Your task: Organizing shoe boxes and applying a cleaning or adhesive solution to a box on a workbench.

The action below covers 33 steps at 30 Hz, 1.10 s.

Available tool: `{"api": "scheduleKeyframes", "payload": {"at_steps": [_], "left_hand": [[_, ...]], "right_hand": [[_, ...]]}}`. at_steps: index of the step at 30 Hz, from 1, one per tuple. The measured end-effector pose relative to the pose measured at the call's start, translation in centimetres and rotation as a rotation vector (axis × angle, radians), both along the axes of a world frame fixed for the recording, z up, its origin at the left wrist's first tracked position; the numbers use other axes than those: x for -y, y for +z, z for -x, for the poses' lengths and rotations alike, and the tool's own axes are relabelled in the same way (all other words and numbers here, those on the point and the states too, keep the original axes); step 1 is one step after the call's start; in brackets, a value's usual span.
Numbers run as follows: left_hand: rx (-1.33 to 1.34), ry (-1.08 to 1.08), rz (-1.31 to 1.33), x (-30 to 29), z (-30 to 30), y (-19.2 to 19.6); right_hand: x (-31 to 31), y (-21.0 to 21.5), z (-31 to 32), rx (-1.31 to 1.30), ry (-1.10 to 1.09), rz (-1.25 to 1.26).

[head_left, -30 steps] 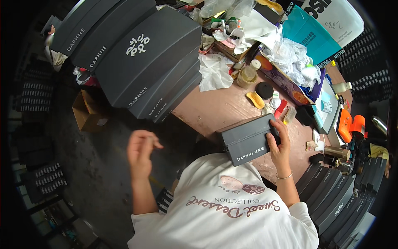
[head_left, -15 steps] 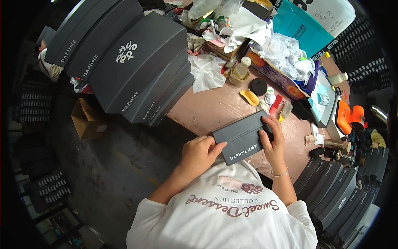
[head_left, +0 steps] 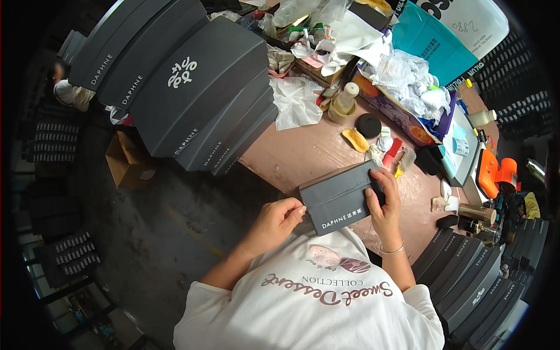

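The dark grey box (head_left: 338, 198), as I see it from here, is at the near edge of the pinkish tabletop (head_left: 274, 157), close in front of the white shirt (head_left: 326, 303), with a hand at either end. The right hand (head_left: 383, 198) is the nearer one, since it has hold of the box: its thumb lies on the lettered face and its fingers curl over the right end, clamped on the cardboard. The left hand (head_left: 277, 219) is at the opposite end, thumb and forefinger together in a pinch, so the box lies to the right of those fingertips and a little up from them. I can't quite tell whether they touch the left edge or hover just beside it. The box's longer visible side slants from lower left to upper right, from the left fingertips toward the right palm, and the seam across its front follows that slant. Beyond it, apart from both hands, are a bottle (head_left: 345, 104) and a round black lid (head_left: 368, 125)
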<state>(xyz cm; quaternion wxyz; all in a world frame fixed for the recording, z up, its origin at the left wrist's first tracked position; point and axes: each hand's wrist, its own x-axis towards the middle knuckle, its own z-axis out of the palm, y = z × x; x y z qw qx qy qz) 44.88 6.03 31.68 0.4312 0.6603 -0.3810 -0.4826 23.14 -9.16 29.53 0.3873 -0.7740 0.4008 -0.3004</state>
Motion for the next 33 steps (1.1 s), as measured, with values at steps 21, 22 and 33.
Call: {"api": "scheduleKeyframes", "payload": {"at_steps": [21, 22, 33], "left_hand": [[-0.205, 0.033, 0.02, -0.5, -0.2, -2.3], [-0.33, 0.039, 0.006, -0.5, -0.4, -2.7], [-0.709, 0.003, 0.076, -0.5, -1.4, -6.0]], "right_hand": [[-0.3, 0.2, -0.2, 0.006, -0.018, -0.022], [-0.4, 0.2, -0.2, 0.001, -0.024, -0.026], [-0.6, 0.2, -0.4, 0.001, -0.078, -0.087]]}}
